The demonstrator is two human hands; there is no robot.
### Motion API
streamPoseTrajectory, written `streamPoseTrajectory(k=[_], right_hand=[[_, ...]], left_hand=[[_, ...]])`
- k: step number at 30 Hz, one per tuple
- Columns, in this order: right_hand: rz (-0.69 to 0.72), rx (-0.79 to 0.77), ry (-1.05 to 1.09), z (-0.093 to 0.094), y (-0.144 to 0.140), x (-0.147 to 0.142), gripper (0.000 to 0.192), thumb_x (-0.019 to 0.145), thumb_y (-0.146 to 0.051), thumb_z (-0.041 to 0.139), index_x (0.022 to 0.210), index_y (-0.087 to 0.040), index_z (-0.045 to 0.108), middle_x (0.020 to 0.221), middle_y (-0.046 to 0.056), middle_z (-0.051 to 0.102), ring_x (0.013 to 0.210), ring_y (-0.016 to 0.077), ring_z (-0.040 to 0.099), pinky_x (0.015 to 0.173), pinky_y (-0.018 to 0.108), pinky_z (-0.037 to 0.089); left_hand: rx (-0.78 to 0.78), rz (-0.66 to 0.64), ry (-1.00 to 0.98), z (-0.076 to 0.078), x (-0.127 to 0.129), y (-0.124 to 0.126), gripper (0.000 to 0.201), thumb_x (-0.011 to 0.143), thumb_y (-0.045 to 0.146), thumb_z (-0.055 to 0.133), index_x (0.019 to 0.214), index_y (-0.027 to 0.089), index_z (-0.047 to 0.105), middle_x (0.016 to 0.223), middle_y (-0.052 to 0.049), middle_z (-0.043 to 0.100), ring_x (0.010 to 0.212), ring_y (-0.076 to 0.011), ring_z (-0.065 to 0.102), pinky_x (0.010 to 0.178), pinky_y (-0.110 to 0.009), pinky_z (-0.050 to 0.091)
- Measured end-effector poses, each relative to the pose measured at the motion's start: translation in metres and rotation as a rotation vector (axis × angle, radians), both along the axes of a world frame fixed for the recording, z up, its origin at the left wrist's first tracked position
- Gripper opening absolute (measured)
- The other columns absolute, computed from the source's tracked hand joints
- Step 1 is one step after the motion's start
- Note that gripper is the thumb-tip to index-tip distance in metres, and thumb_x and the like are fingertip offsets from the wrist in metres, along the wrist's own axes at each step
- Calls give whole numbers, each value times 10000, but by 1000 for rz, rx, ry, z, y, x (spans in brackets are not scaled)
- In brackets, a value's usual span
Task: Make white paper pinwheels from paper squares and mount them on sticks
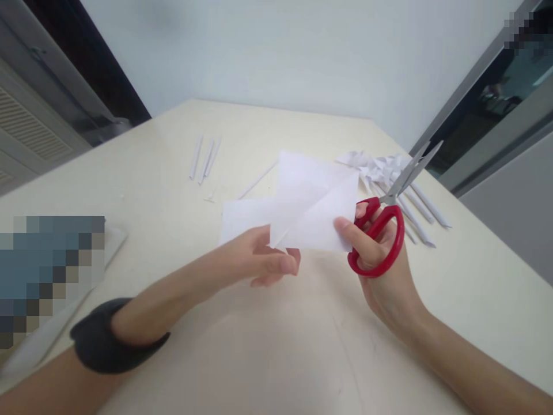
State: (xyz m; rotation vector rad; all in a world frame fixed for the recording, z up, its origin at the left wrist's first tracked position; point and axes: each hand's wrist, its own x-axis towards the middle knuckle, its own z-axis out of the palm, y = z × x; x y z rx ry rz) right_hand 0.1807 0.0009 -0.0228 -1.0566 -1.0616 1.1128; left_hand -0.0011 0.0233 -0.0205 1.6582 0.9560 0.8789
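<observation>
A square white sheet of paper with diagonal creases is held up over the table's middle. My right hand pinches its lower right edge under the thumb. Red-handled scissors hang on the same hand, fingers through the loops, their blades parted and pointing up and away. My left hand is at the sheet's lower left corner, loosely curled with thumb and fingers apart; part of it is hidden behind the paper. Another white sheet lies on the table behind the left hand.
Several rolled paper sticks lie at the back left, and a thin stick beside the raised sheet. White folded paper pinwheels on paper sticks are at the right. Paper scraps dot the pale table. A wall bounds the back.
</observation>
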Motion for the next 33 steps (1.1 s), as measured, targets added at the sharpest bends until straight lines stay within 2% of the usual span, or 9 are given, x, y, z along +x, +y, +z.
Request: streamPoseTrajectory(k=[2,4,7,11,13,15,17,23,33], right_hand=[[17,-12,6,-1,-2,-3,227,796,-262,656,853,-252,437,782,-32,453,675,110,446,590,234,367],[71,-21,-24,1,-3,-4,196,815,-303,633,836,-245,447,755,-29,470,662,117,462,595,242,381],[209,-25,-35,7,-1,2,222,890,-449,484,842,-232,491,760,1,516,651,139,480,581,265,394],[509,-89,-53,8,2,14,563,855,-693,273,868,-195,536,839,73,570,700,177,501,601,310,425],[710,-95,-131,6,1,18,637,801,-756,292,878,-179,550,882,90,573,726,177,500,635,319,435],[873,-114,-231,6,-2,20,626,786,-750,348,918,-174,556,888,80,564,718,160,485,662,316,433],[957,-171,-303,8,-6,19,554,809,-699,398,943,-182,545,872,60,552,707,145,472,668,308,426],[942,-198,-274,13,-10,11,461,858,-637,390,905,-194,507,965,56,538,778,146,509,702,305,441],[913,-157,-239,14,-12,10,518,874,-651,328,870,-182,548,870,38,532,721,124,497,676,287,440]], left_hand=[[-207,-83,105,-3,5,-5,322,774,519,576,734,208,646,508,28,487,394,-91,359,398,-244,295],[-250,-14,146,-3,3,-6,238,802,421,601,700,211,641,514,35,475,439,-93,375,439,-241,298],[-150,153,-30,-1,-5,0,247,821,318,606,604,203,578,465,53,376,443,-93,311,447,-253,248],[-42,271,-263,6,-16,6,315,808,203,568,520,192,441,465,51,295,454,-101,254,453,-284,191],[-21,290,-307,10,-18,6,345,796,172,528,484,190,379,454,55,247,444,-96,229,459,-291,182],[-25,294,-348,13,-19,5,380,787,158,499,457,187,311,439,58,203,435,-89,212,463,-295,173],[-43,272,-350,14,-19,4,400,784,150,491,458,184,261,433,59,189,434,-82,206,464,-296,159],[-110,168,-263,9,-17,1,355,768,125,496,501,183,270,444,70,206,432,-64,188,456,-290,121],[-132,121,-281,8,-18,3,362,777,136,481,498,177,254,428,71,221,432,-59,188,452,-282,122]])
